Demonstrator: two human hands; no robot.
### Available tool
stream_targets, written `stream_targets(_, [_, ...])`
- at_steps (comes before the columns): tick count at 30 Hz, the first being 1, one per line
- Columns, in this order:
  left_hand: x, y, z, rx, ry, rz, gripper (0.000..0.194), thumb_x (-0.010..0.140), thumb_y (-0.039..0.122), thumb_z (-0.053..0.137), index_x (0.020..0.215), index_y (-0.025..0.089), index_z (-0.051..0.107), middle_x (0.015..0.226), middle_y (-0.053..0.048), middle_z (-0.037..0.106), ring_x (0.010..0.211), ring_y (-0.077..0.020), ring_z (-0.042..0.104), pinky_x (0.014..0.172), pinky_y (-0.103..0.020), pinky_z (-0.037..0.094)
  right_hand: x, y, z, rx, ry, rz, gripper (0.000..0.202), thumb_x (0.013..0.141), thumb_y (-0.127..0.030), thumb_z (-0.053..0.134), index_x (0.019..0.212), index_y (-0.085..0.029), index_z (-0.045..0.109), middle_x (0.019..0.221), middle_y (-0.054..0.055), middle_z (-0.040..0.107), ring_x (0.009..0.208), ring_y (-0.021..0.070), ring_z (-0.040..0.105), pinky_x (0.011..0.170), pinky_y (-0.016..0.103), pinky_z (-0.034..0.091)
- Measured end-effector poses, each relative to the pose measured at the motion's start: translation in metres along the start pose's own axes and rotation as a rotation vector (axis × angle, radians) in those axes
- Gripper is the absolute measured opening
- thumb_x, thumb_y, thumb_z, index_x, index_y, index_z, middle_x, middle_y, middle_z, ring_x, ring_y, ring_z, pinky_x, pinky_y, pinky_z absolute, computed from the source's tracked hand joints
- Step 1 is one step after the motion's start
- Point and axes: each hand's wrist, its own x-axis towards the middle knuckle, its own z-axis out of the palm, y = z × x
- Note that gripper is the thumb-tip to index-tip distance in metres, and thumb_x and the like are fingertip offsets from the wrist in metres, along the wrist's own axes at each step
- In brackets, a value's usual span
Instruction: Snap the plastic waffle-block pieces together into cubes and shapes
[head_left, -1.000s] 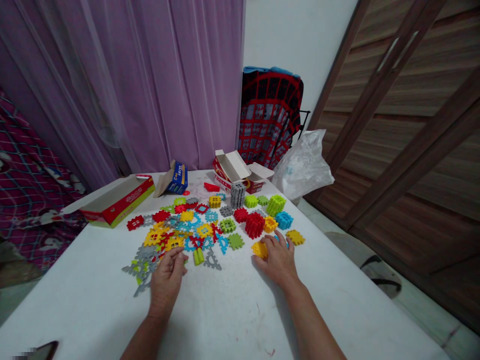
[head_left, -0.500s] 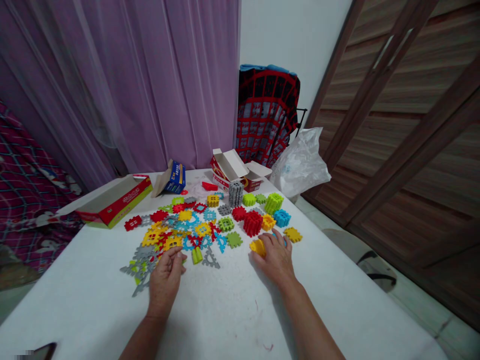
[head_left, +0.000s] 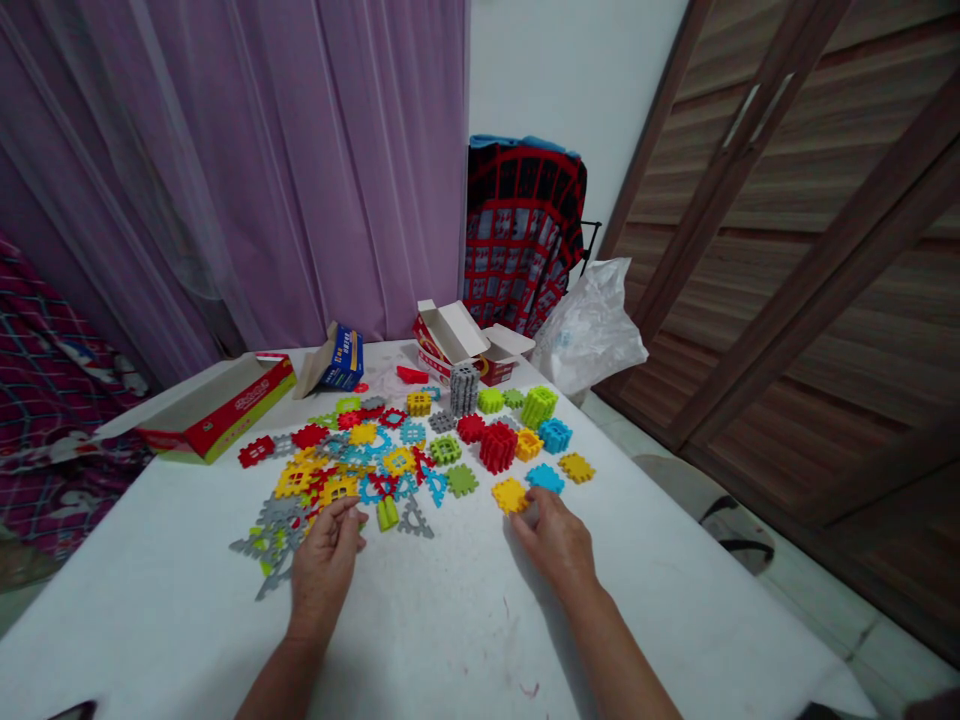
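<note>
At the near edge of the loose plastic tile pile [head_left: 337, 488] is my left hand [head_left: 330, 545], its fingers curled in; a sliver of green shows by the fingertips, but what they hold is hidden. My right hand [head_left: 556, 540] rests on the table with thumb and fingers apart, at the right edge of a flat yellow tile [head_left: 510, 495]. Just beyond the fingers lies a blue tile [head_left: 545, 478], with another yellow tile [head_left: 577, 467] to its right. Behind them stand stacks of red [head_left: 498, 447], yellow [head_left: 529, 444], blue [head_left: 555, 435], green [head_left: 539, 407] and grey [head_left: 464, 389] tiles.
An open red and green box [head_left: 225, 410] lies at the left of the white table [head_left: 450, 630]. A blue box [head_left: 343, 358] and an open red box [head_left: 457, 340] stand at the back, beside a white plastic bag [head_left: 589, 330].
The yellow tile that was in my right hand now lies flat on the table, and that hand has opened and drawn back. A blue tile has come into view. The camera view has shifted slightly.
</note>
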Motion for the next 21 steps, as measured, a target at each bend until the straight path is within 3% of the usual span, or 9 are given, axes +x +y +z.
stream_targets(5, [0.002, -0.004, -0.001, 0.043, -0.017, 0.002, 0.048, 0.074, 0.06, 0.058, 0.096, 0.018, 0.065, 0.072, -0.003, 0.072, 0.05, -0.0144, 0.061, 0.053, -0.03, 0.056, -0.001, -0.009, -0.004, -0.029, -0.079, 0.051, 0.027, 0.087, -0.033, 0.056, 0.111, -0.02, 0.06, 0.117, 0.006, 0.067, 0.097, 0.02, 0.067, 0.071, 0.026, 0.042])
stream_targets(21, [0.001, -0.009, 0.001, 0.042, -0.007, 0.039, 0.045, 0.077, 0.057, 0.057, 0.097, 0.018, 0.065, 0.073, -0.003, 0.071, 0.05, -0.0134, 0.061, 0.052, -0.029, 0.055, 0.0, -0.011, 0.004, -0.022, -0.053, 0.076, 0.036, 0.087, -0.04, 0.058, 0.116, -0.02, 0.058, 0.117, 0.008, 0.065, 0.099, 0.0216, 0.066, 0.072, 0.028, 0.044])
